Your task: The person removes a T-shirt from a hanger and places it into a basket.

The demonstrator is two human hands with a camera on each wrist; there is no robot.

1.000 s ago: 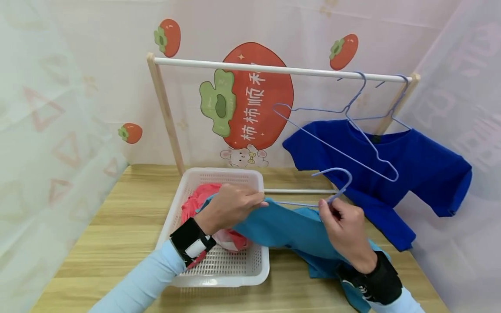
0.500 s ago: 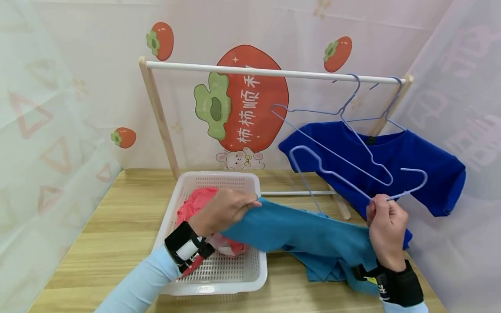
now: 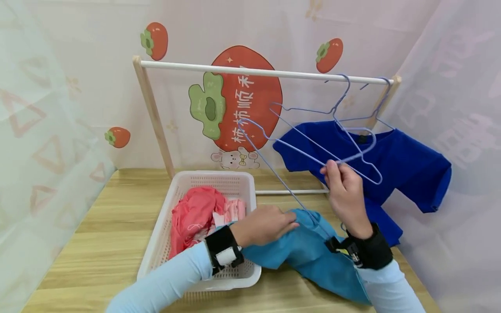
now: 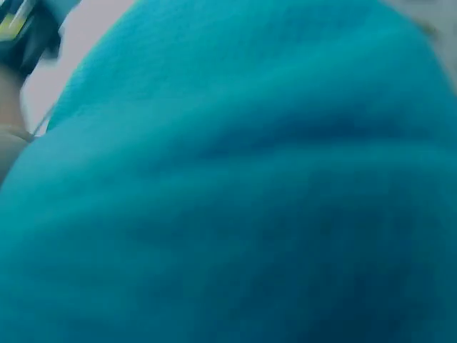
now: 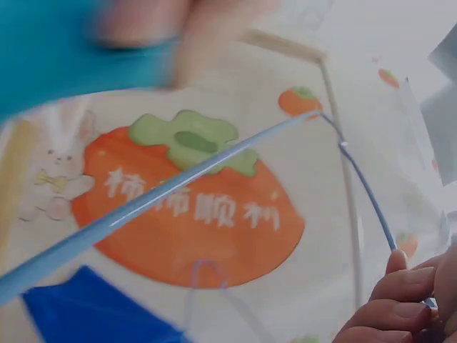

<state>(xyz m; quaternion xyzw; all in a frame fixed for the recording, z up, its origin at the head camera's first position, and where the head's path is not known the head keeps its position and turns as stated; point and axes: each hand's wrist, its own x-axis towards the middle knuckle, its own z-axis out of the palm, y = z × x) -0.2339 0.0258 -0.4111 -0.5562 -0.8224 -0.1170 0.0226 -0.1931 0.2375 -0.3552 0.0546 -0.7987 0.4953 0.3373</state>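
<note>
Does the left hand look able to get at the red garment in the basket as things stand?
Probably yes, if it lets go first: the left hand grips the teal garment close to the basket, whose top is open, and much of the red garment lies uncovered inside.

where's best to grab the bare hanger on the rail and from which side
Probably the hanger's neck, pinched from the front, just below the hook: the hook loops over the rail, so lifting there should free it, and the blue shirt hangs behind.
</note>
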